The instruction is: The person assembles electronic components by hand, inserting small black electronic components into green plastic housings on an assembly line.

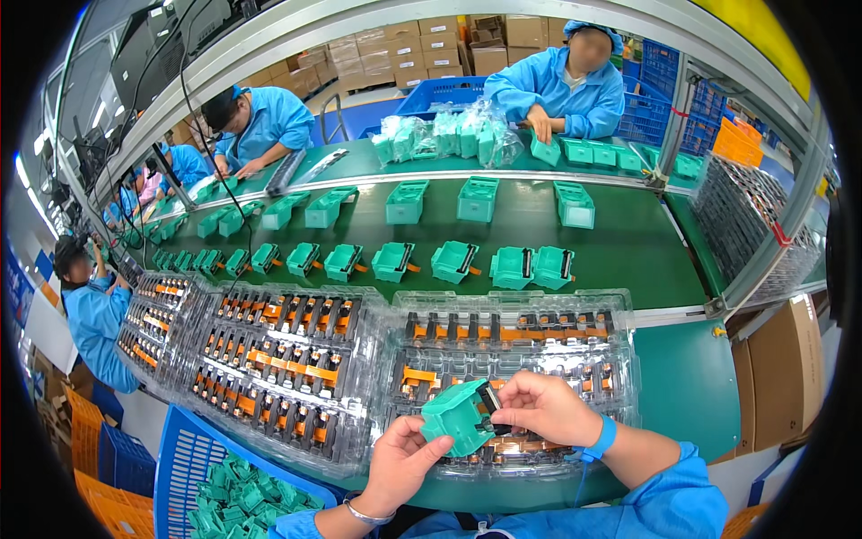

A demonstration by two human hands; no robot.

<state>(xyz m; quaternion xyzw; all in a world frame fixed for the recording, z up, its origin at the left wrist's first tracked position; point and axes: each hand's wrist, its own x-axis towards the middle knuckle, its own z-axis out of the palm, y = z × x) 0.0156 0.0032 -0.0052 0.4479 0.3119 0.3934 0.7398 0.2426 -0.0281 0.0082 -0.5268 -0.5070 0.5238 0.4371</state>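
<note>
One held green housing; three part-laden trays; one blue wristband

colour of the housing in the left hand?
Teal green; the housing in the left hand shows best in the head view.

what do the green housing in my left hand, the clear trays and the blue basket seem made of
Green housing: probably moulded plastic, satin; even colour and thin walls suggest it.
Clear trays: likely thin formed plastic, glossy; see-through with bright glints along the ridges.
Blue basket: apparently rigid plastic, fairly smooth; slotted walls in one solid colour, exact type unclear.
</note>
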